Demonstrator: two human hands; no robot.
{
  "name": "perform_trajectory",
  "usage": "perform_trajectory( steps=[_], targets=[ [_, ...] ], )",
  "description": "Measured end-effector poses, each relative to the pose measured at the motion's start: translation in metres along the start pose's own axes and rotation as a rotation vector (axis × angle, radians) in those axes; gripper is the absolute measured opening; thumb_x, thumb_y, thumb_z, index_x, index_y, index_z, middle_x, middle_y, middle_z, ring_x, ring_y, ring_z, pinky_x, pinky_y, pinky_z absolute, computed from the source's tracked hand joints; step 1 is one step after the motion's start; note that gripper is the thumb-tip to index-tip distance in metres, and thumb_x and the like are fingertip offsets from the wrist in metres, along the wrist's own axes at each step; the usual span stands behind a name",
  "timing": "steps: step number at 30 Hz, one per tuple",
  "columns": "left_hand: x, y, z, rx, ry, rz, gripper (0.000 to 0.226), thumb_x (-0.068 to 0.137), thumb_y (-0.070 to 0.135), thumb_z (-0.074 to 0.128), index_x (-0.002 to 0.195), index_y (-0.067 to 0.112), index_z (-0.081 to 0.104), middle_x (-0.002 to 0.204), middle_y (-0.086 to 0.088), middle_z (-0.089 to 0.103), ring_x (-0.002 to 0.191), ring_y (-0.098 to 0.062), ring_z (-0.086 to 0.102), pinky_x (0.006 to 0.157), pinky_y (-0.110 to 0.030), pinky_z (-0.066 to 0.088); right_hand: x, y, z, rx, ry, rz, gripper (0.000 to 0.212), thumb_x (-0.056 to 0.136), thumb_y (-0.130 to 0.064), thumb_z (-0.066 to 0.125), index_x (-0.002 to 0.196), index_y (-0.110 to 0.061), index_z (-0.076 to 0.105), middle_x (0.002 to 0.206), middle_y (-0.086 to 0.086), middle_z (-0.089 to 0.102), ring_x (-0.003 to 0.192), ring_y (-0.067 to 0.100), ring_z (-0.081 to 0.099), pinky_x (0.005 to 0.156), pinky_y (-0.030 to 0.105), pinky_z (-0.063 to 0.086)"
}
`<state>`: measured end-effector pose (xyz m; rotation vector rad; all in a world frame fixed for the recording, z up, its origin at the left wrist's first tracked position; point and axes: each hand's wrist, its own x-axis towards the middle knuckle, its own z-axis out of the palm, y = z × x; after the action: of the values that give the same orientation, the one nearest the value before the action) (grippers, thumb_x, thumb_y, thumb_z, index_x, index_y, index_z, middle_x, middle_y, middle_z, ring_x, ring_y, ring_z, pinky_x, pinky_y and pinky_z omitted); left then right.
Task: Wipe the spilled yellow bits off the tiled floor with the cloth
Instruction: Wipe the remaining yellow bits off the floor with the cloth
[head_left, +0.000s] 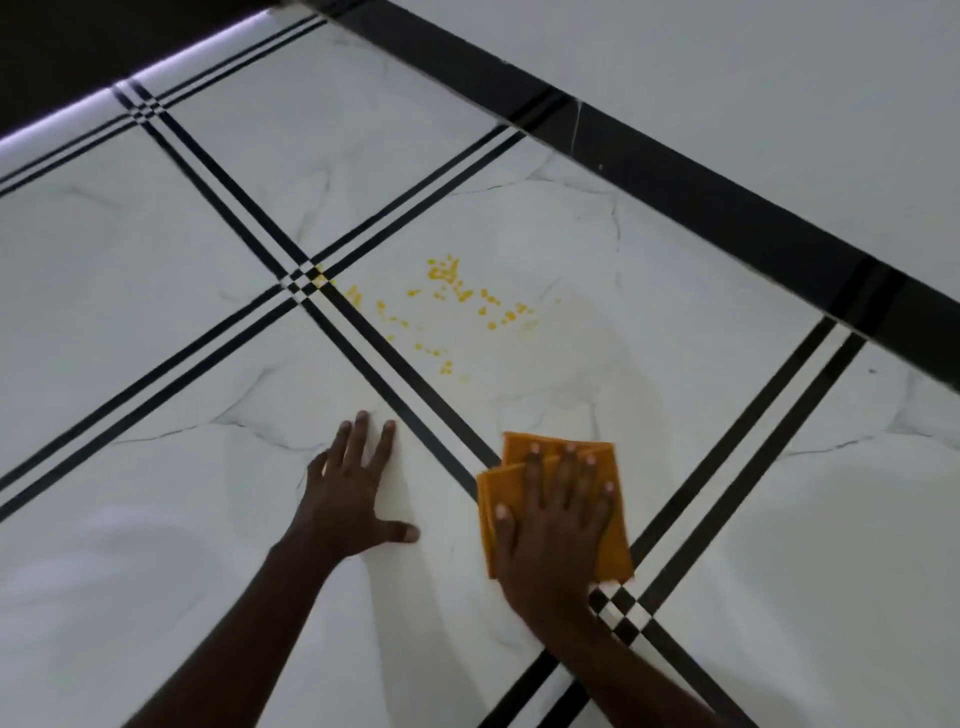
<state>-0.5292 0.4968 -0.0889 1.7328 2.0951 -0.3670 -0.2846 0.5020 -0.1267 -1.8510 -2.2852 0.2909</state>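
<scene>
Yellow bits (447, 299) lie scattered across a white marble-look floor tile (649, 291), from the black line crossing on the left to the tile's middle. A faint yellowish smear (582, 343) spreads to their right. A folded orange cloth (519, 454) lies flat on the floor nearer me, below and right of the bits. My right hand (556, 514) presses down on the cloth with fingers spread. My left hand (353, 488) rests flat on the bare floor left of the cloth, fingers apart, holding nothing.
Double black lines (374, 358) cross the white tiles. A wide black skirting band (675, 192) runs diagonally along the base of a pale wall (753, 78) at the upper right. A dark area with a lit strip (104, 93) borders the far left.
</scene>
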Motion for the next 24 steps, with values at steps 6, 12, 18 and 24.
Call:
perform_trajectory(
  steps=[6,12,18,24],
  targets=[
    [-0.004,-0.01,0.002,-0.079,0.076,0.023,0.139,0.059,0.088,0.063,0.159,0.029,-0.013,0.167,-0.006,-0.019,0.156,-0.026,-0.011,0.122,-0.047,0.013,0.163,0.016,0.015,-0.054,-0.035,-0.194,0.071,0.096,-0.055,0.041,0.159,-0.021,0.039,0.164,0.019,0.037,0.155,0.042,0.026,0.125,0.062,0.015],
    [-0.002,-0.052,-0.019,-0.067,0.034,-0.144,0.144,0.061,0.084,0.068,0.159,0.016,-0.014,0.166,-0.015,-0.021,0.155,-0.031,-0.014,0.123,-0.05,0.013,0.079,0.005,0.001,-0.034,0.076,0.145,0.074,0.098,-0.052,0.038,0.162,-0.015,0.031,0.166,0.024,0.03,0.155,0.046,0.021,0.126,0.063,0.01],
    [0.028,-0.085,-0.039,-0.006,-0.118,-0.136,0.156,0.053,0.081,0.076,0.156,0.021,-0.025,0.163,-0.018,-0.027,0.153,-0.036,-0.018,0.121,-0.057,0.011,0.118,-0.027,0.026,-0.038,-0.072,-0.581,0.072,0.097,-0.054,0.043,0.16,-0.02,0.038,0.164,0.019,0.037,0.155,0.042,0.027,0.121,0.065,0.026],
    [0.045,-0.116,-0.046,0.015,-0.139,-0.212,0.162,0.047,0.086,0.074,0.155,0.02,-0.028,0.162,-0.018,-0.029,0.153,-0.041,-0.014,0.121,-0.058,0.015,0.228,0.046,0.008,-0.065,0.043,0.051,0.074,0.098,-0.055,0.034,0.157,-0.011,0.038,0.162,0.026,0.036,0.151,0.049,0.029,0.123,0.067,0.017]
  ],
)
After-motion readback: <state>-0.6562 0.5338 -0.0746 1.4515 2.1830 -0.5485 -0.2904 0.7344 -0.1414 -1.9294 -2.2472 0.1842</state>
